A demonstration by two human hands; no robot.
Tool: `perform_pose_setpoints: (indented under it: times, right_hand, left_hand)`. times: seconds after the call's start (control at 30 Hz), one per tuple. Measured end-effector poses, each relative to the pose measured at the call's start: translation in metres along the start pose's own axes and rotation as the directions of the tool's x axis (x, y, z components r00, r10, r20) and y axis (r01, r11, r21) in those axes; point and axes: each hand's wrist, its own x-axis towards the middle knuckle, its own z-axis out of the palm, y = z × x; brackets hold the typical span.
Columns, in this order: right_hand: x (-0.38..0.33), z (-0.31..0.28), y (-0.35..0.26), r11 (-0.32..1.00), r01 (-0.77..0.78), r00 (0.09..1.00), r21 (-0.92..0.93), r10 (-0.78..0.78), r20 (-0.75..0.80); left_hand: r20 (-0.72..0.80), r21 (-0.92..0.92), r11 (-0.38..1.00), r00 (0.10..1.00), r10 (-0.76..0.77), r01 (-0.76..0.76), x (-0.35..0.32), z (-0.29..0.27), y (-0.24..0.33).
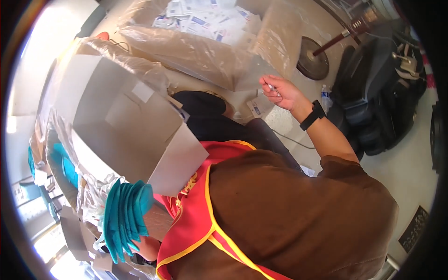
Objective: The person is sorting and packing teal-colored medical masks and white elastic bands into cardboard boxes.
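At the lower left my left hand (144, 246) is closed under a stack of teal cloth pieces (126, 212). The pieces are layered, with loose pointed ends hanging down, and they hide most of the fingers. My right hand (282, 92) is raised at the upper right of centre, its fingers curled in a pinch. A small white piece (272, 87) shows between those fingers, too small to name. An open, light grey cardboard box (179, 161) leans beside my lap, just above the teal stack. Its visible inside holds only a small white patch on the wall.
Beyond my knees stands a large box lined with clear plastic (200, 51), filled with white printed packets (198, 23). A black bag (373, 93), a water bottle (325, 95) and a round-based stand (311, 58) are at the right. More teal cloth (66, 163) lies at the left.
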Motion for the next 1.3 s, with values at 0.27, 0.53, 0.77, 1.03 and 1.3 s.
perform_pose_setpoints:
  times: [0.27,0.53,0.77,1.03,1.3]
  right_hand:
    - [-0.032,-0.203,0.107,0.935,-0.185,0.842,-0.302,-0.007,-0.539]
    - [-0.036,-0.232,0.123,0.678,-0.465,0.815,-0.569,0.077,-0.574]
    - [-0.016,-0.043,0.009,0.532,0.048,0.961,-0.846,-0.256,-0.107]
    - [-0.050,0.309,-0.042,-0.178,0.957,0.197,-0.229,-0.181,0.964]
    - [-0.040,0.375,0.004,-0.367,0.912,-0.224,0.182,-0.075,0.972]
  left_hand:
    - [0.035,0.124,0.989,0.997,0.074,-0.077,-0.024,0.019,-0.043]
    - [0.410,-0.863,-0.412,0.881,-0.237,0.291,0.152,-0.127,0.071]
    - [0.164,-0.516,-0.856,0.985,-0.047,0.045,0.169,-0.117,0.060]
    - [0.147,-0.713,-0.701,0.980,-0.131,0.014,0.170,-0.113,0.058]
    - [0.132,-0.061,-0.986,0.978,-0.160,-0.153,0.174,-0.139,0.044]
